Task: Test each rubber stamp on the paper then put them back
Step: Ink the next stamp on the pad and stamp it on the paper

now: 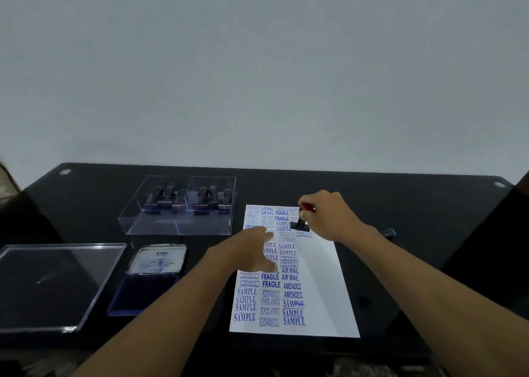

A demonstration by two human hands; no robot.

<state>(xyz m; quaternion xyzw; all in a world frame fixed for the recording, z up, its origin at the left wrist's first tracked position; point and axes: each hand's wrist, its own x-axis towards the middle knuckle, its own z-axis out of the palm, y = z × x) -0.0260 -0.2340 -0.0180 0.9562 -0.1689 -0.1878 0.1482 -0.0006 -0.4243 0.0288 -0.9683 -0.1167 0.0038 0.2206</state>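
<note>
We see two bare forearms and hands, the left hand point(254, 250) and the right hand point(329, 216). No sleeve covers either arm up to the frame's lower edge. We see no ring, watch or glove on either.

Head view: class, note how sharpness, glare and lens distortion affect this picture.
Head view: wide-angle bending curves the table edge; glare streaks the clear lid; prints on the paper read sharply near, softer far; the stamp and both hands look slightly soft.
</note>
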